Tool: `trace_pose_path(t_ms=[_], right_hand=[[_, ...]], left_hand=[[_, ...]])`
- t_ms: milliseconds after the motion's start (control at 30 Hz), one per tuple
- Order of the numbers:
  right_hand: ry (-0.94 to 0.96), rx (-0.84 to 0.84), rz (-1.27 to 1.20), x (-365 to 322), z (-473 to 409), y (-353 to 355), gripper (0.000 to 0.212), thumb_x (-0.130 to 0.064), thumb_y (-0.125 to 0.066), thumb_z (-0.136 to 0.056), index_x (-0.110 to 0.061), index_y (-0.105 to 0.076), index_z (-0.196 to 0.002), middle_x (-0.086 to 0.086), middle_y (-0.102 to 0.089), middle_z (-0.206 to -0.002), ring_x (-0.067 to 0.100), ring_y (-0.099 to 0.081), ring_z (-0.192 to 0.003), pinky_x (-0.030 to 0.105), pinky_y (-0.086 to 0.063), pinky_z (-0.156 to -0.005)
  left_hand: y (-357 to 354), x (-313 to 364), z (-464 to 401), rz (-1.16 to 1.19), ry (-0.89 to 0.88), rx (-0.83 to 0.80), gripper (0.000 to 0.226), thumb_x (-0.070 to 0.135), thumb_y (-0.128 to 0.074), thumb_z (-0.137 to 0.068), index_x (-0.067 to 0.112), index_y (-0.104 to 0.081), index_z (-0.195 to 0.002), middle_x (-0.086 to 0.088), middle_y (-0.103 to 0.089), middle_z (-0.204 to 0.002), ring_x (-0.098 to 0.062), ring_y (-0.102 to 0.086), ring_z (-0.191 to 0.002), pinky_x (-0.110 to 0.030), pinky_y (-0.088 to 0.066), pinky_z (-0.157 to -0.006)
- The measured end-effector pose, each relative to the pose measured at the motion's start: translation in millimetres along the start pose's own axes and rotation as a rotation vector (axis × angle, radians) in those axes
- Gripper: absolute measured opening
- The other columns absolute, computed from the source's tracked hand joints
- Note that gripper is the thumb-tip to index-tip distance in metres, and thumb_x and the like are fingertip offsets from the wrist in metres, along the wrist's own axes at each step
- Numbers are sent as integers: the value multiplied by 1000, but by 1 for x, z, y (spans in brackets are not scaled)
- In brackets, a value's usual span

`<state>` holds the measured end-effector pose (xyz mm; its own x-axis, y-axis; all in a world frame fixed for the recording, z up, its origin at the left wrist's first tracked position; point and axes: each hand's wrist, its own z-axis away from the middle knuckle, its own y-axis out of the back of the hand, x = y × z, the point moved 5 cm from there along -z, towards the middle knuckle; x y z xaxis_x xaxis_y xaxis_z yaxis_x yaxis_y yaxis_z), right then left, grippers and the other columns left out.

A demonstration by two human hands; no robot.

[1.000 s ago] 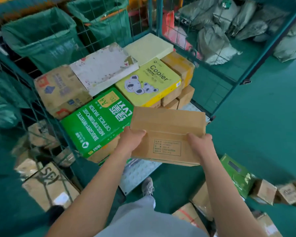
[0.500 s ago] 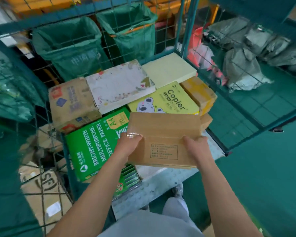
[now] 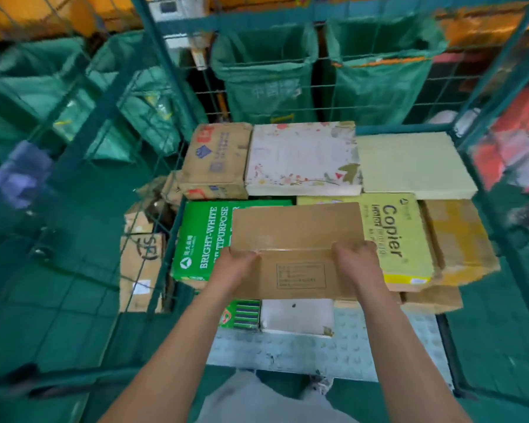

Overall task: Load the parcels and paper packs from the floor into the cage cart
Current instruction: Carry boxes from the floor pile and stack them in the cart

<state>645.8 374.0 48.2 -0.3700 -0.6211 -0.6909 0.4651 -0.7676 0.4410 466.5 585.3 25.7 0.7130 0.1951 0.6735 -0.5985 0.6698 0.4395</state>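
Both hands, left hand (image 3: 237, 270) and right hand (image 3: 356, 264), fingers curled, gripping brown cardboard parcel (image 3: 297, 236) above paper packs (image 3: 202, 239).

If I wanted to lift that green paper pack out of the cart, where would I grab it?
Probably by its two short ends, coming from above. The green paper pack lies flat, a brown parcel against its far end and the held cardboard box over its right part. The near end looks the freest for a first grip.
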Motion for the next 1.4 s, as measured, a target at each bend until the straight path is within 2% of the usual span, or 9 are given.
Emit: trace_pose_path(t_ms=[100, 200, 400, 667, 900, 1033, 1200, 1300, 1400], right_hand=[[63, -72, 88, -15, -5, -31, 21, -31, -65, -91, -14, -57, -102, 4, -65, -105, 34, -59, -102, 36, -47, -90], [97, -168, 141, -31, -2, -65, 59, -39, -64, -90, -9, -46, -138, 10, -60, -135, 35, -59, -120, 41, -49, -99], [240, -194, 335, -101, -5, -125, 42, -33, -62, -89, -16, -47, -124, 8, -58, -128, 33, -60, -110, 40, -49, -89], [670, -64, 633, -263, -16, -203, 71, -43, -62, -90, -8, -38, -147, 16, -50, -141, 38, -49, -128, 47, -45, -105], [1066, -52, 893, -410, -47, -277, 84, -46, -61, -87, -19, -26, -158, 12, -38, -158, 36, -35, -145, 48, -29, -118], [781, -154, 925, -408, -101, -299, 94, -46, -59, -96, -25, 1, -164, 10, 0, -172, 35, -2, -157, 54, -6, -126], [551, -424, 754, -331, -136, -325, 90, -46, -61, -98, -16, -6, -163, 9, -9, -168, 34, -32, -147, 43, -33, -120], [548, -378, 485, -324, -150, -335, 88, -40, -70, -86, -24, -21, -158, 3, -35, -153, 23, -46, -132, 41, -44, -112], [390, -353, 280, -316, -162, -345, 82, -44, -68, -85, -29, -24, -153, 6, -48, -146, 29, -55, -126, 47, -52, -104]], left_hand=[[25, -17, 0, 67, 48, 67, 42, 42, -76, -81, 22, -54, -110, -3, -67, -115, -23, -63, -101, -33, -49, -92], [52, -37, -7, 114, 102, 125, 36, 39, -75, -85, 20, -56, -109, -4, -67, -114, -23, -63, -99, -35, -49, -91], [100, -53, -41, 289, 192, 211, 55, 42, -72, -91, 14, -48, -132, -7, -61, -123, -29, -61, -113, -43, -53, -95], [134, -19, -116, 649, 174, 153, 55, 51, -79, -83, 15, -71, -123, 1, -77, -113, -18, -72, -101, -36, -56, -88], [138, 31, -178, 859, 103, 196, 66, 44, -74, -85, 15, -51, -141, 0, -62, -134, -20, -61, -119, -48, -44, -113], [132, 61, -218, 836, 83, 172, 47, 41, -64, -98, 19, -47, -135, 2, -58, -125, -22, -59, -119, -43, -42, -109], [140, 100, -265, 852, 113, 60, 24, 38, -55, -105, 18, -50, -118, -3, -60, -99, -20, -59, -95, -31, -46, -77], [155, 117, -292, 826, 98, 59, 24, 42, -58, -103, 24, -48, -91, -4, -53, -83, -17, -49, -69, -28, -37, -60], [164, 125, -314, 773, 95, 68, 27, 44, -58, -103, 18, -56, -95, -9, -57, -86, -19, -53, -71, -28, -41, -58]])
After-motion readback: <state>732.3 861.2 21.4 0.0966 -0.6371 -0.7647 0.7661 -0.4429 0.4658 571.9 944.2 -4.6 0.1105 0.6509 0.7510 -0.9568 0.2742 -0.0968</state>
